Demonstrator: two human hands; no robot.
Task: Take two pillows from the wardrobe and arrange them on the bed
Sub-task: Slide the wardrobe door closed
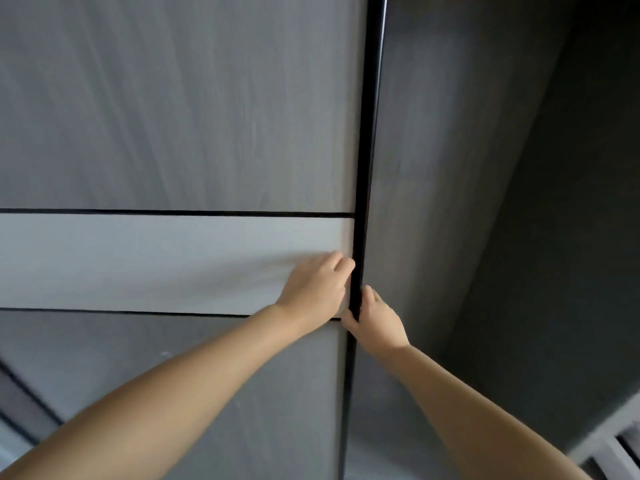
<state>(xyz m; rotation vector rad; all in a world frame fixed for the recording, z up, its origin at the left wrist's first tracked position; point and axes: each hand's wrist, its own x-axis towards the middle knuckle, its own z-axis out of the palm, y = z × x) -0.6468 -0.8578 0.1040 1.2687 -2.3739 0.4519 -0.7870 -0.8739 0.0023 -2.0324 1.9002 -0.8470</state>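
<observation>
A grey wood-grain wardrobe sliding door (173,116) fills the left of the head view, with a pale horizontal band across its middle and a black vertical edge strip (363,168). My left hand (317,289) curls its fingers onto that strip from the door's face. My right hand (377,318) grips the same strip just below, from the right side. To the right lies the wardrobe's dark interior (519,202), where no pillows show. The bed is out of view.
A grey inner panel (415,168) stands right of the black strip. A pale frame or rail (609,441) shows at the bottom right corner. Dark track lines (24,403) run at the bottom left.
</observation>
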